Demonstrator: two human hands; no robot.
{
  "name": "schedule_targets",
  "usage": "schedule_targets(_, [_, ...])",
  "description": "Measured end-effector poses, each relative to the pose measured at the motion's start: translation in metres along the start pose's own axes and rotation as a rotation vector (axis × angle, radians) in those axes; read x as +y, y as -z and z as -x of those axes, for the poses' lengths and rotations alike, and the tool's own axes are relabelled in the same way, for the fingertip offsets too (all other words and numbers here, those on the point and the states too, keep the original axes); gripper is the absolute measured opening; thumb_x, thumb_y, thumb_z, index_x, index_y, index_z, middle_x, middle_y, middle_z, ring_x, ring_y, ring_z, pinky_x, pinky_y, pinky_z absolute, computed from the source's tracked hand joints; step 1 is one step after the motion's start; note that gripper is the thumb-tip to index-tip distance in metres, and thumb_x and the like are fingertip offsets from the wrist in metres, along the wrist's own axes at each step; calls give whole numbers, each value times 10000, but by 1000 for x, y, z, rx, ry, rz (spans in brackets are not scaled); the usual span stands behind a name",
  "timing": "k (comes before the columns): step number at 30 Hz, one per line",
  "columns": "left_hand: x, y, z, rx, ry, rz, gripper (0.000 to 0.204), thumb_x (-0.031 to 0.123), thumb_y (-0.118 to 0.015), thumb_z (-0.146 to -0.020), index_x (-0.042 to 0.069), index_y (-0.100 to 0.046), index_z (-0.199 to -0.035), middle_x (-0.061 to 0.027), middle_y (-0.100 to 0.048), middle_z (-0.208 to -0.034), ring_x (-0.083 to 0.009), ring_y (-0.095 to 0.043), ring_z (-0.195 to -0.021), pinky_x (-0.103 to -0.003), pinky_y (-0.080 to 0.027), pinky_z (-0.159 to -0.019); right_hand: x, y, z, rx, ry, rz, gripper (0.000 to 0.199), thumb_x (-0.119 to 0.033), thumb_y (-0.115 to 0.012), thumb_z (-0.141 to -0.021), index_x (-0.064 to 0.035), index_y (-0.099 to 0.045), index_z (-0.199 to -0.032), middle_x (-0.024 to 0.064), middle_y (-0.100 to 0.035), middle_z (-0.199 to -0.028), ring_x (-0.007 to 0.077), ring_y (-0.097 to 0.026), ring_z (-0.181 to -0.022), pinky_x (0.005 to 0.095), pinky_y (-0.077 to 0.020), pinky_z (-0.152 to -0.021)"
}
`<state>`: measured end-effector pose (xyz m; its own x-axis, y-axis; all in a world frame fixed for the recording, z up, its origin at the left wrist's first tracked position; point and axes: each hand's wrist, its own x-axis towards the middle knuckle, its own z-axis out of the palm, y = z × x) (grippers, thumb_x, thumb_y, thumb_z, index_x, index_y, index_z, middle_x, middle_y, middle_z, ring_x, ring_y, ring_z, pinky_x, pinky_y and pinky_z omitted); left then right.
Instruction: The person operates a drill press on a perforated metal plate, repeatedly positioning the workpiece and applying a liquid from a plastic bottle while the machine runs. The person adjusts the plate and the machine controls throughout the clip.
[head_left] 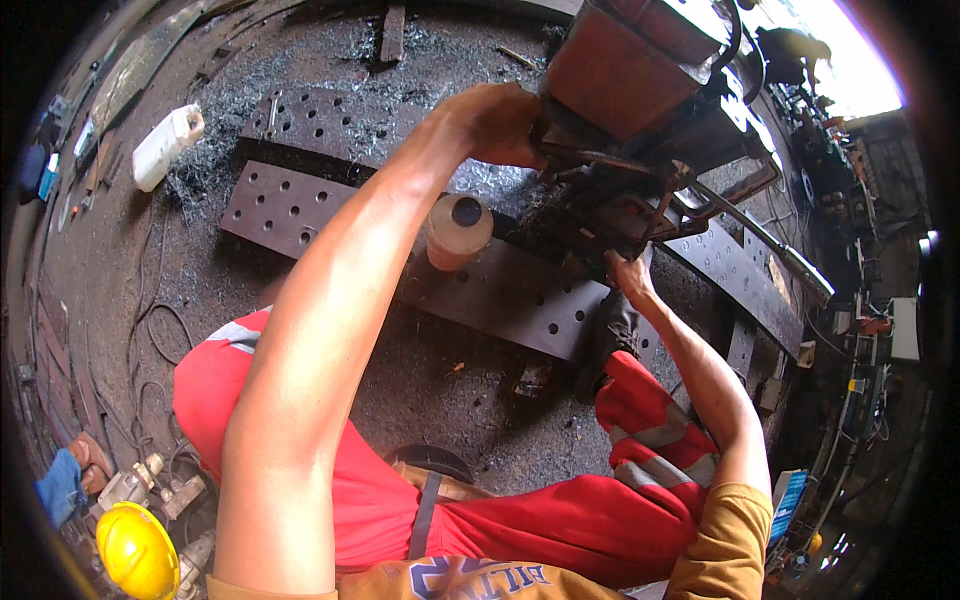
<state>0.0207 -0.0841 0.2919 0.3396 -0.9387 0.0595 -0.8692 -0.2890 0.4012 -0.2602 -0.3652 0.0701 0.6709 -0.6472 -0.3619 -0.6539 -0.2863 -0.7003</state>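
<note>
A heavy red and dark drilling machine stands over the steel plates at the upper right of centre. My left hand is curled against its near left side, the fingertips lost in shadow. Lower down, my right hand is closed round a dark part of the machine's lower frame. Long handle bars stick out from the machine to the right. Under my left forearm, a translucent bottle with a dark top rests on a perforated steel plate. Where the machine's base meets the plate is hidden.
Another perforated plate lies behind, strewn with metal shavings. A white jug stands at the left, near cables. A yellow hard hat sits lower left. More drilled plates extend right, towards cluttered shelving.
</note>
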Motion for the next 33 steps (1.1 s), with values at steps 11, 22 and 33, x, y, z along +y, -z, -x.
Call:
schedule_targets(11, [-2,2,4,-7,-4,12,402,384,-728,-750,66,-758,-995,-194,-733,-902,-387,-706,-879,-460,-560,-811,-20,0,12,-24,54,50,274,-257,-658,-912,-16,-616,-1035,35,-575,-748,134,-534,-563,305,-452,-503])
schedule_targets(22, [-1,2,4,-10,9,8,430,405,-719,-743,50,-755,-981,-200,-732,-909,-391,-706,-877,-460,-563,-813,-5,-2,4,0,-11,5,256,-251,-671,-908,-14,-604,-977,35,-549,-707,135,-528,-557,305,-471,-482])
schedule_targets(33, [-1,3,6,-5,19,18,407,383,-721,-734,65,-760,-985,-199,-730,-911,-386,-705,-878,-460,-558,-810,-9,-1,4,-36,-23,17,265,-261,-654,-918,-10,-593,-974,41,-558,-708,139,-528,-522,306,-449,-459])
